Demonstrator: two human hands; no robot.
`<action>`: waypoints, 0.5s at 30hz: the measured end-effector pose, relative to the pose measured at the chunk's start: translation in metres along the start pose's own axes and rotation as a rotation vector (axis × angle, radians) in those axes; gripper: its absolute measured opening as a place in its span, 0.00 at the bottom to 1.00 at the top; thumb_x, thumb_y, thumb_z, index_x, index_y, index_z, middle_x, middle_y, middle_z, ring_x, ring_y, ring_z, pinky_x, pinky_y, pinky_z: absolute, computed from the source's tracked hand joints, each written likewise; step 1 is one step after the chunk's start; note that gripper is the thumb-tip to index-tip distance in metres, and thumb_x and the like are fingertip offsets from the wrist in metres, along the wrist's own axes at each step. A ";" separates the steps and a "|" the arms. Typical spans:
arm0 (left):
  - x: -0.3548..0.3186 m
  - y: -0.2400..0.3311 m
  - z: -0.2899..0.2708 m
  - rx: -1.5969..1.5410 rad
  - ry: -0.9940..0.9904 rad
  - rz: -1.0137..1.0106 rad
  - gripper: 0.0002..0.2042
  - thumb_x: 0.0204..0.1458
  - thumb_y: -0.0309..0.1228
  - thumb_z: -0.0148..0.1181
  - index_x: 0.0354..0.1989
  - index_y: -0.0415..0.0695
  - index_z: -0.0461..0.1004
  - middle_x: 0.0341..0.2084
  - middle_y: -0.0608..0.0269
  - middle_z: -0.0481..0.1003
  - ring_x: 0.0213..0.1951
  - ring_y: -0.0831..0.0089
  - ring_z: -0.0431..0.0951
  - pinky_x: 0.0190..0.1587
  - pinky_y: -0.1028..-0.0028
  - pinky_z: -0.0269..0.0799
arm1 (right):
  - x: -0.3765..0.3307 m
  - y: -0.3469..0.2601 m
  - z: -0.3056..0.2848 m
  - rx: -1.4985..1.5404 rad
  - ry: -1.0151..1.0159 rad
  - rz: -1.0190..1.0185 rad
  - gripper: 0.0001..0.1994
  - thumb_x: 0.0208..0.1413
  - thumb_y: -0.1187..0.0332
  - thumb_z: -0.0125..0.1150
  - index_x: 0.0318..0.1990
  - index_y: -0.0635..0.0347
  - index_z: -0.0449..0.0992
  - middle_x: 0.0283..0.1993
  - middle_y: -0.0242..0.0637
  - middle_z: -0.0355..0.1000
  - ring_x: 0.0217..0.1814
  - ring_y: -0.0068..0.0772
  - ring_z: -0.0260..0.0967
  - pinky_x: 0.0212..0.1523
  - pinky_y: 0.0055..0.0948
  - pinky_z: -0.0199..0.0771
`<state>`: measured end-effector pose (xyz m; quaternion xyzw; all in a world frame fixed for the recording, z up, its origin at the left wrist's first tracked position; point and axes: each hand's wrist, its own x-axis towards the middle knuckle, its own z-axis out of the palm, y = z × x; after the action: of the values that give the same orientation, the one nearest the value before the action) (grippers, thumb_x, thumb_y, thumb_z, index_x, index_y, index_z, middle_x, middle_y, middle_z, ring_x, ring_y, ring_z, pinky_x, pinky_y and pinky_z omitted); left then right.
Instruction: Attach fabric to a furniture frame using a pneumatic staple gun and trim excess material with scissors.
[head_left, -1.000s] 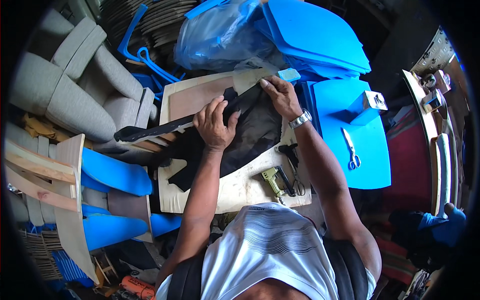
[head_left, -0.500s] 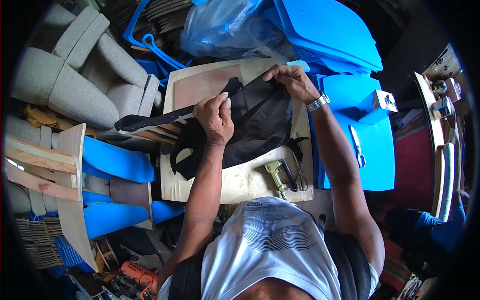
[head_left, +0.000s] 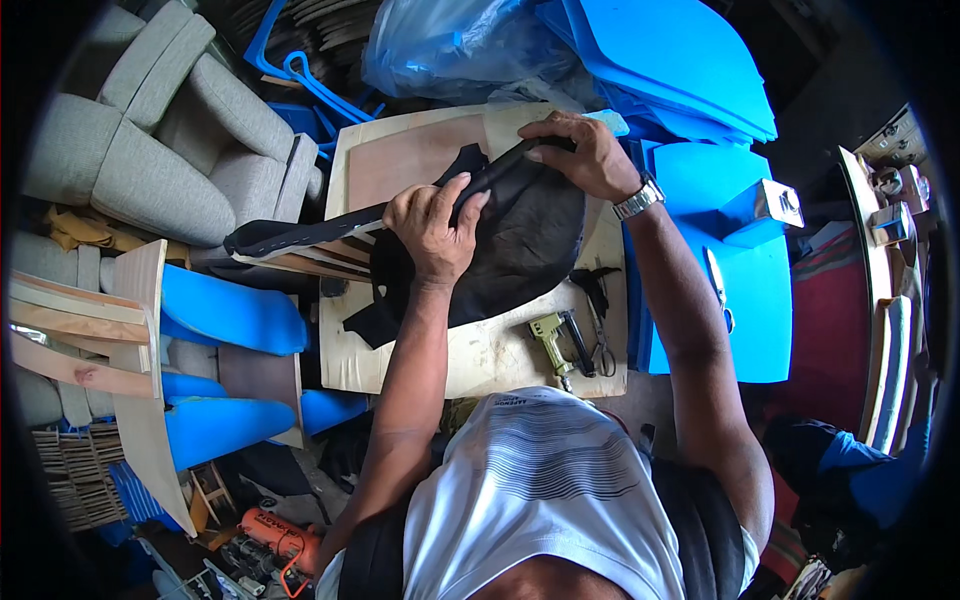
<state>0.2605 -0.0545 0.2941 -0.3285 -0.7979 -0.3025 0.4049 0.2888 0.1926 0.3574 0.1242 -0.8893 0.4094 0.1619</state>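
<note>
A thin black fabric (head_left: 520,250) spreads over a pale wooden board (head_left: 460,375) in front of me. My left hand (head_left: 437,222) pinches the fabric along a folded strip, which runs out leftward over some wooden slats and shows a pale stitched edge. Farther right, my right hand (head_left: 588,158), with a metal watch on its wrist, grips the far end of the same fold. Between both hands the fold is drawn into a narrow dark band. Close to the board's near edge lie a green staple gun (head_left: 550,338) and a pair of scissors (head_left: 602,345).
Blue foam sheets (head_left: 665,60) are stacked at the far right; more foam (head_left: 765,335) bears silver scissors (head_left: 718,278) and a tin can (head_left: 778,203). Grey sofas (head_left: 150,170) fill the left. A wood frame with blue padding (head_left: 230,310) stands nearby. An orange compressor (head_left: 280,540) sits lower left.
My right hand has closed over the fabric's edge, and the fold between my hands is now tighter and narrower. The fabric's near left part has shifted slightly.
</note>
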 end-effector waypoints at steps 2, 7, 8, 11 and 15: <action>-0.001 -0.001 0.004 0.053 0.013 -0.026 0.12 0.51 0.44 0.68 0.42 0.58 0.80 0.29 0.74 0.70 0.42 0.67 0.70 0.50 0.61 0.55 | 0.004 -0.001 0.001 0.014 0.002 0.002 0.12 0.55 0.67 0.66 0.46 0.58 0.81 0.43 0.38 0.78 0.45 0.35 0.76 0.46 0.33 0.74; 0.000 0.000 0.008 -0.009 0.076 -0.005 0.09 0.50 0.38 0.70 0.38 0.55 0.81 0.34 0.70 0.70 0.43 0.66 0.69 0.48 0.62 0.58 | 0.017 0.014 0.010 0.065 0.019 0.060 0.09 0.56 0.67 0.65 0.41 0.61 0.80 0.40 0.38 0.77 0.42 0.33 0.74 0.44 0.32 0.73; 0.000 0.000 0.009 -0.059 0.122 -0.028 0.08 0.50 0.36 0.70 0.37 0.53 0.81 0.36 0.68 0.70 0.43 0.65 0.69 0.48 0.62 0.58 | 0.021 0.019 0.015 0.061 0.024 0.033 0.10 0.57 0.66 0.65 0.41 0.62 0.80 0.39 0.38 0.76 0.41 0.33 0.74 0.43 0.31 0.72; -0.003 0.001 0.010 -0.074 0.095 -0.057 0.06 0.48 0.32 0.70 0.32 0.50 0.78 0.39 0.65 0.69 0.44 0.64 0.68 0.48 0.62 0.59 | 0.032 0.040 0.032 0.039 0.049 -0.012 0.12 0.58 0.62 0.65 0.40 0.63 0.80 0.38 0.38 0.76 0.39 0.32 0.74 0.43 0.32 0.72; 0.001 0.002 0.010 -0.051 0.082 -0.051 0.07 0.47 0.29 0.68 0.28 0.49 0.74 0.39 0.65 0.70 0.45 0.63 0.69 0.48 0.61 0.60 | 0.045 0.048 0.045 0.164 0.001 0.149 0.21 0.56 0.51 0.65 0.38 0.66 0.81 0.34 0.43 0.78 0.35 0.36 0.76 0.38 0.35 0.74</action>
<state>0.2573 -0.0458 0.2904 -0.3057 -0.7807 -0.3462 0.4210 0.2227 0.1847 0.3144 0.0706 -0.8595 0.4917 0.1208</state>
